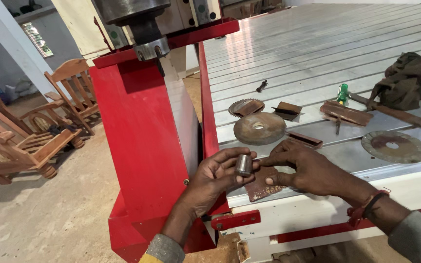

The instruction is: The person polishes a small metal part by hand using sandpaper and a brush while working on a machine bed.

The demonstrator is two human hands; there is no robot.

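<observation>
Workshop floor, bare concrete with sawdust; ribbed grey metal machine bed (317,44) fills the upper right, red steel gantry column (142,141) rises just left of both hands.

Left hand (215,178) is closed around a small metal cylinder (243,165), pinched between thumb and fingers and held upright at the bed's near edge. Cylinder is short, smooth, dull silver, open-ended by the look of it. Right hand (308,170) sits immediately to its right, index finger stretched out so the tip meets the cylinder's side, thumb tucked below; it grips nothing itself. Red and black bands on that wrist, grey sleeve cuffs on both arms.

Under the right hand's fingers: a flat rust-brown sheet scrap (264,187), speckled, lying on the bed edge.

Just beyond the hands, a rusty round disc (259,127) with centre hole, and past it a toothed saw blade (246,107), partly covered. Rusty bar offcut (305,139) close to the right knuckles. Further right, a second worn disc (394,146), greyer, ringed with rust. Well beyond, a green-handled tool (342,93) and a crumpled olive cloth (408,80).

Far left of the left hand, wooden slatted chairs (30,131).
</observation>
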